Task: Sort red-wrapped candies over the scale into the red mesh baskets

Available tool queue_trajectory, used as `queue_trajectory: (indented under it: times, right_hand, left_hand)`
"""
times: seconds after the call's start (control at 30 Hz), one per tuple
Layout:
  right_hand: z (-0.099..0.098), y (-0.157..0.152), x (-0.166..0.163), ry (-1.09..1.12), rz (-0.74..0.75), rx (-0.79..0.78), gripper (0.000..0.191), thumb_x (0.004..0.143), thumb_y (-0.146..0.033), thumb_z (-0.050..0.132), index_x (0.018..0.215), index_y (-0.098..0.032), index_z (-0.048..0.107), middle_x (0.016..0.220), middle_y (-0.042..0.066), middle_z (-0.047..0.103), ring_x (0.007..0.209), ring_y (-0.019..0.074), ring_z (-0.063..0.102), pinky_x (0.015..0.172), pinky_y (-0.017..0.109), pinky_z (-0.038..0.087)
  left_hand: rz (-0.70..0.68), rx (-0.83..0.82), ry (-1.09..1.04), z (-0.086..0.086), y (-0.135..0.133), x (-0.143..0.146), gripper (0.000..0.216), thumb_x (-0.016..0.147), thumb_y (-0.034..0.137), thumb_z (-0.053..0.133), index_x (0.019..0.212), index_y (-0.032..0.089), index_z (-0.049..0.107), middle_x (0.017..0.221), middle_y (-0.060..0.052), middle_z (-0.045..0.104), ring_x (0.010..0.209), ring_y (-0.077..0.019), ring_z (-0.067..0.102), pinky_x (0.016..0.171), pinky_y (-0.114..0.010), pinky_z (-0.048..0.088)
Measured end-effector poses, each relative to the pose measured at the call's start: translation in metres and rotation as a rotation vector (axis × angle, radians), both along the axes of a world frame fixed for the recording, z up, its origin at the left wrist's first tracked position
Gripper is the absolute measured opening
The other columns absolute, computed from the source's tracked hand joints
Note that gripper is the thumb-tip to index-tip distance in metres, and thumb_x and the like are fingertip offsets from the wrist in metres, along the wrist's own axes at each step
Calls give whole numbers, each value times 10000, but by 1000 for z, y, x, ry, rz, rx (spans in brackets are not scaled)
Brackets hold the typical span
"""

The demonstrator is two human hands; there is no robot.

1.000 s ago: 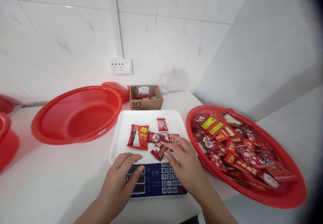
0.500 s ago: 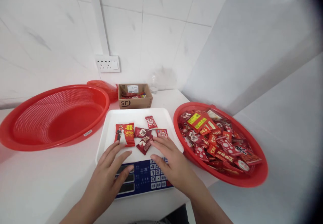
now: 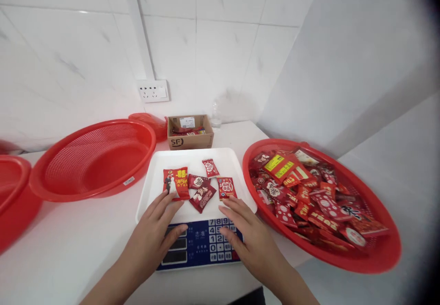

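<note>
Now both grips are lying spread over the scale [image 3: 201,249], holding nothing.
Left hand [image 3: 151,243] is lying just beside big packet [image 3: 176,182]; right hand [image 3: 252,245] is sitting just below small packet [image 3: 226,187].

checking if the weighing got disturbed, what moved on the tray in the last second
The right hand lifted off the small red packet and drew back toward the scale keypad; that packet now lies flat and uncovered. The left hand slid forward until it reaches the near edge of the large red packet. Both hands are open. The other packets, the white tray and both red baskets stayed put.
</note>
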State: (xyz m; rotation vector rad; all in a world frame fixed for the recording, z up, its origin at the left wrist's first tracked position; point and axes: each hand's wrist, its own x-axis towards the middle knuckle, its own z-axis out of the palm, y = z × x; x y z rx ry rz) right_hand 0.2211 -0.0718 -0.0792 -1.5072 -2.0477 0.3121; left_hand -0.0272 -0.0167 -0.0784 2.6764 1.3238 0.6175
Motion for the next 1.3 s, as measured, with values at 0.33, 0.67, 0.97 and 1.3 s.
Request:
queue_trajectory:
  times: [0.33, 0.67, 0.97, 1.3]
  right_hand:
    - [13, 34, -8, -171, 285, -168, 506, 912, -430, 462, 1342, -166, 497, 1422, 144, 427, 1337, 369, 322, 1028, 613, 342]
    - [13, 20, 0, -144, 288, 36, 387, 932, -348, 440, 1207, -138, 612, 1291, 108, 585, 1250, 306, 480, 976, 488, 474]
    - [-4, -30, 41, -13, -198, 368, 216, 896, -269, 494, 1054, -228, 635, 1055, 70, 706, 1005, 226, 657, 839, 368, 569]
    - [-5, -5, 74, -83, -366, 121, 430, 896, -476, 413, 1127, -180, 622, 1181, 115, 657, 1077, 298, 621, 877, 465, 545]
  left_hand:
    - [93, -70, -57, 13, 4, 15, 326, 882, 380, 508, 1169, 248, 593, 1232, -74, 619, 1205, -268, 525, 956, -435, 499]
    - [42, -82, -123, 18, 16, 18, 276, 898, 345, 495, 1121, 219, 598, 1180, -90, 632, 1140, -244, 569, 932, -414, 515]
    - [45, -5, -10, 22, 20, -9, 316, 916, 401, 441, 1148, 238, 581, 1290, -85, 572, 1220, -261, 510, 956, -434, 487]
    - [559, 27, 271, 8, 55, -137, 477, 920, 393, 320, 1227, 100, 537, 1229, -187, 605, 1262, -381, 434, 1042, -605, 267]
